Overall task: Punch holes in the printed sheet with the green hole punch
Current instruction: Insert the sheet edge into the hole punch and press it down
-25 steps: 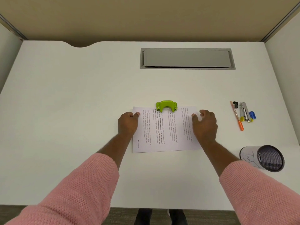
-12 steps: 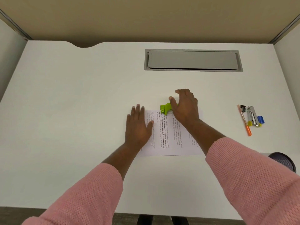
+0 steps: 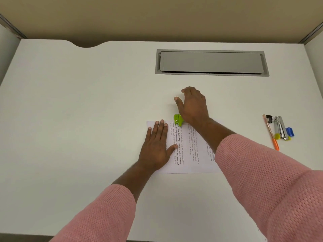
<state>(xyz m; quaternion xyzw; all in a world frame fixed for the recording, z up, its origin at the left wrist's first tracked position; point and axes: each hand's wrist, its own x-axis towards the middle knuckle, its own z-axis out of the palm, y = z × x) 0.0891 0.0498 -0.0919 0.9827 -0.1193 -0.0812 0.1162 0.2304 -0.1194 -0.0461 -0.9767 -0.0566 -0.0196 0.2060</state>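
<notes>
On the printed sheet (image 3: 190, 151), left hand (image 3: 155, 145) lies flat, fingers spread; right hand (image 3: 192, 105), fingers released, covers green hole punch (image 3: 178, 120).

Right hand (image 3: 193, 106) covers most of green hole punch (image 3: 178, 120); only its left end shows. Printed sheet (image 3: 188, 151) text too small to read; its far edge possibly inside punch.

Hole punch (image 3: 178, 120) at sheet's (image 3: 190, 151) far edge, left hand (image 3: 155, 145) on its left part
</notes>
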